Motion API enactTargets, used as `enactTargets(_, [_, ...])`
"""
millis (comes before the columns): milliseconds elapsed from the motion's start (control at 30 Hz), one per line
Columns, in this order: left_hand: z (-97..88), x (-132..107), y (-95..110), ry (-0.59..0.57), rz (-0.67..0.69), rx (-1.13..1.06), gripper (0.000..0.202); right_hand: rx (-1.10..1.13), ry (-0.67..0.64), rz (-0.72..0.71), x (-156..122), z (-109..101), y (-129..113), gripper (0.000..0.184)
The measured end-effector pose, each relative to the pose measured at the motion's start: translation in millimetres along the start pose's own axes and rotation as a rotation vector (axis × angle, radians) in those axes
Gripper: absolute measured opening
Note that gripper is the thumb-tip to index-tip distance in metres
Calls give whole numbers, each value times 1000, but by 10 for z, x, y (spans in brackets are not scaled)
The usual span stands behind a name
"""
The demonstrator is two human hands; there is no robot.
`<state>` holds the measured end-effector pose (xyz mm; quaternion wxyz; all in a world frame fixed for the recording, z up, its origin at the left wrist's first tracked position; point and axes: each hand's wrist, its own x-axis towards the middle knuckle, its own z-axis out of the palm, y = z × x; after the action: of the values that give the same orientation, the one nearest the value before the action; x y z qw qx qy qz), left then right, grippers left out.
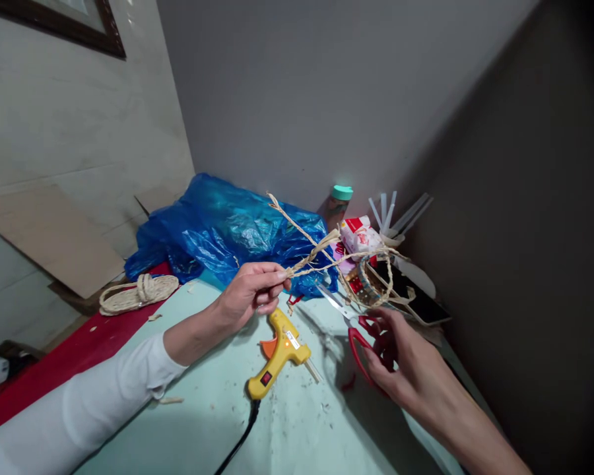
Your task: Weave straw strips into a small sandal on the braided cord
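Pinched between the thumb and fingers of my left hand (258, 289) is a braided straw cord (321, 245). Its strands fan out to the right and one loops round above my other hand. My right hand (393, 353) has its fingers in the red handles of a pair of scissors (346, 315). The scissor blades point up and left, below the cord and apart from it. Under my left hand a yellow glue gun (280, 353) lies on the pale green table cover (178, 439), with a clear glue stick poking out of its back end.
A blue plastic bag (228, 224) fills the back. Behind on the right stand a jar with a turquoise lid (342, 192), a red and white packet (360, 234), and several glue sticks (389, 210). A dark tablet-like slab (420, 300) lies at right. A woven straw slipper (139, 295) rests on red cloth (86, 346).
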<state>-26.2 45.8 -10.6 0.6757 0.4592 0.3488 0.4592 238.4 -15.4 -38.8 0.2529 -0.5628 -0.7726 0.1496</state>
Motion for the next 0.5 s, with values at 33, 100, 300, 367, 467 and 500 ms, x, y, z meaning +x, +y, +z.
enactTargets(33, [6,-2,-1,8,0,-8,20,96,-2,2,-3,-36,-60,43])
enactTargets(100, [32,-14,-8,19,1,-12,20,222,-8,-11,-12,-65,-179,49])
enactTargets(300, [154,-113,-87,-3,35,5,19,174,-56,11,-48,28,-412,36])
enactTargets(367, [188,-152,-132,-39,44,20,18,177,-99,17,-51,37,-468,30])
enactTargets(467, [241,-211,-198,-90,25,77,16,202,-153,34,-47,27,-552,24])
enactTargets(500, [260,-230,-216,-103,8,96,15,207,-164,42,-45,25,-574,23])
